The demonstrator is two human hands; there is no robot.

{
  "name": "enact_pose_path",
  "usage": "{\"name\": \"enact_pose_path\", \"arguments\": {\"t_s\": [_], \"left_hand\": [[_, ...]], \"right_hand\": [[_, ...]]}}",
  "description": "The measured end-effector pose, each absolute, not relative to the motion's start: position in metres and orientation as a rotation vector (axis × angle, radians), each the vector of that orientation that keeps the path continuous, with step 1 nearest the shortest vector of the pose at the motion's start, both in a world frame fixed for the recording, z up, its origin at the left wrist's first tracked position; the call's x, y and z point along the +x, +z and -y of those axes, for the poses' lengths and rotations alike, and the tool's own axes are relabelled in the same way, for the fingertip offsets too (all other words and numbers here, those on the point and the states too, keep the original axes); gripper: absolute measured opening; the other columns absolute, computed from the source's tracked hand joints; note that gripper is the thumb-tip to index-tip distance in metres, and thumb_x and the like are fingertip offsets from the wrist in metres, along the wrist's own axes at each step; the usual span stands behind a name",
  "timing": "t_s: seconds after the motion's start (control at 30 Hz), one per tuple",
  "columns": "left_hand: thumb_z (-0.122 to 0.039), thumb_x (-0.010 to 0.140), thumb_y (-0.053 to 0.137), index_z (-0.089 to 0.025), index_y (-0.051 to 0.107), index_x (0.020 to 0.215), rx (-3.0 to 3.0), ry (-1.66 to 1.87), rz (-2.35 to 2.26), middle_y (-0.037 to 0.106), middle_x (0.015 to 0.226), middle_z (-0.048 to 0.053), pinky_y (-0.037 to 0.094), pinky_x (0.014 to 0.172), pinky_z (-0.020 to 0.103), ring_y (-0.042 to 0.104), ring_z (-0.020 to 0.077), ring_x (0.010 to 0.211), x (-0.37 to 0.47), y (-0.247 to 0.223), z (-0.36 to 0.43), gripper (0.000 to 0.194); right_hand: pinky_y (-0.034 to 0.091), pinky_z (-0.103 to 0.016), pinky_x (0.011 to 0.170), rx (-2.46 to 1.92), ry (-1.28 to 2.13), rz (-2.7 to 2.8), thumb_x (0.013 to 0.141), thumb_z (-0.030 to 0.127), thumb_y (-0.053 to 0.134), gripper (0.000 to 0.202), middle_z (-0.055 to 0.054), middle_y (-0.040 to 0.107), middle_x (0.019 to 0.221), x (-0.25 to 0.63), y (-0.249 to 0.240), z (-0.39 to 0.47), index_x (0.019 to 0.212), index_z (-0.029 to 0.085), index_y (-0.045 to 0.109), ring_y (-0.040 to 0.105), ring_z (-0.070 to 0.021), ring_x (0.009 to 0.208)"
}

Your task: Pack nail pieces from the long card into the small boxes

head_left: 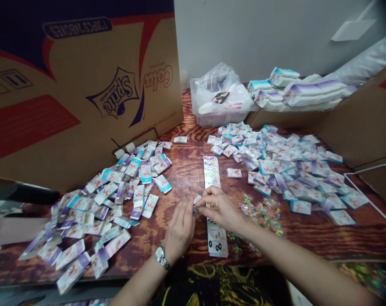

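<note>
Above the near middle of the table, my left hand (181,221) is closed round a small printed box (197,199), whose pale open end shows at the fingertips. My right hand (221,208) meets it there, thumb and fingers pinched at that end; most of the box is hidden by the hands. Beneath my right hand lies a long printed strip of paper (212,170) with rows of small coloured pictures. Close by on the right are clear packets of small colourful pieces (264,214). A single small box (234,173) lies just right of the strip.
Loose small boxes heap up at left (116,199), several with open flaps, and another pile (294,165) covers the right. A large cardboard carton (84,85) stands back left. Behind are a plastic-lined tub (221,97) and a carton of wrapped stacks (314,91).
</note>
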State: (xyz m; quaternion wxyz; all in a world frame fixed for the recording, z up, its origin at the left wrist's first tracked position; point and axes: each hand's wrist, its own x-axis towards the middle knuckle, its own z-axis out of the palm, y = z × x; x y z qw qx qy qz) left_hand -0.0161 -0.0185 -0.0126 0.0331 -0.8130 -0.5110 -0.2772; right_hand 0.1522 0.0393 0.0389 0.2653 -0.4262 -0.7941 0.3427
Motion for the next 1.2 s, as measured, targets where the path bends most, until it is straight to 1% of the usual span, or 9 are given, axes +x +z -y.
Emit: {"name": "enact_pose_path", "arguments": {"t_s": [0.17,0.4,0.6,0.7,0.8,0.9,1.0,1.1,1.2], "left_hand": [[-0.007,0.085,0.043,-0.011,0.019,0.142,-2.525,-0.913,1.553,0.054,0.124,0.017,0.046,0.096,0.041,0.048,0.0254,0.119,-0.019,-0.015,0.020,0.062],[-0.011,0.086,0.045,-0.014,0.020,0.141,-2.570,-1.066,1.660,0.055,0.122,0.016,0.048,0.094,0.038,0.052,0.0224,0.114,-0.017,-0.012,0.021,0.061],[-0.011,0.086,0.045,-0.013,0.023,0.140,-2.579,-1.035,1.695,0.054,0.123,0.016,0.047,0.095,0.039,0.051,0.0228,0.116,-0.015,-0.014,0.023,0.058],[-0.009,0.085,0.044,-0.013,0.024,0.139,-2.575,-1.029,1.649,0.054,0.124,0.016,0.046,0.096,0.039,0.049,0.0231,0.118,-0.015,-0.013,0.022,0.058],[-0.008,0.084,0.045,-0.012,0.024,0.139,-2.557,-1.027,1.595,0.054,0.123,0.017,0.046,0.096,0.040,0.050,0.0241,0.118,-0.015,-0.014,0.019,0.059],[-0.006,0.083,0.046,-0.011,0.024,0.139,-2.555,-1.036,1.566,0.054,0.123,0.018,0.046,0.095,0.041,0.050,0.0251,0.117,-0.017,-0.015,0.018,0.061],[-0.005,0.082,0.047,-0.011,0.026,0.138,-2.579,-1.061,1.560,0.054,0.122,0.018,0.046,0.096,0.041,0.050,0.0252,0.117,-0.018,-0.015,0.017,0.061],[-0.006,0.081,0.048,-0.011,0.028,0.137,-2.579,-1.128,1.553,0.055,0.121,0.017,0.047,0.094,0.040,0.051,0.0246,0.116,-0.019,-0.014,0.018,0.060],[-0.007,0.081,0.050,-0.013,0.030,0.136,-2.580,-1.197,1.553,0.056,0.119,0.016,0.048,0.093,0.039,0.053,0.0233,0.113,-0.019,-0.013,0.018,0.059]], "right_hand": [[0.047,-0.031,0.077,-1.137,1.005,2.152,0.078,0.018,0.065,0.009,-0.002,0.053,0.086,0.154,0.038,-0.045,0.082,0.024,0.070,0.056,-0.0154,0.083],[0.046,-0.034,0.082,-1.188,0.905,2.213,0.079,0.018,0.061,0.009,-0.005,0.057,0.098,0.150,0.035,-0.039,0.084,0.023,0.068,0.057,-0.0179,0.092],[0.043,-0.039,0.091,-1.135,0.972,2.234,0.081,0.015,0.057,0.008,-0.010,0.059,0.115,0.153,0.033,-0.041,0.079,0.019,0.063,0.052,-0.0231,0.113],[0.045,-0.036,0.088,-1.124,1.123,2.145,0.082,0.016,0.056,0.009,-0.008,0.061,0.112,0.154,0.034,-0.044,0.078,0.020,0.062,0.053,-0.0214,0.113],[0.043,-0.037,0.090,-1.106,1.066,2.192,0.082,0.017,0.056,0.008,-0.007,0.062,0.107,0.154,0.036,-0.044,0.079,0.020,0.063,0.052,-0.0217,0.113],[0.042,-0.034,0.087,-1.126,0.952,2.260,0.081,0.017,0.056,0.006,-0.007,0.060,0.103,0.151,0.037,-0.041,0.080,0.020,0.062,0.054,-0.0211,0.104],[0.043,-0.029,0.077,-1.175,1.035,2.184,0.081,0.016,0.055,0.008,-0.003,0.060,0.092,0.149,0.035,-0.040,0.086,0.021,0.058,0.057,-0.0167,0.087],[0.041,-0.024,0.064,-1.237,1.210,2.011,0.080,0.017,0.055,0.024,0.003,0.057,0.079,0.148,0.031,-0.041,0.102,0.023,0.048,0.055,-0.0131,0.071],[0.038,-0.021,0.057,-1.243,1.343,1.943,0.078,0.017,0.055,0.031,0.006,0.054,0.070,0.148,0.028,-0.042,0.107,0.024,0.043,0.052,-0.0105,0.061]]}}
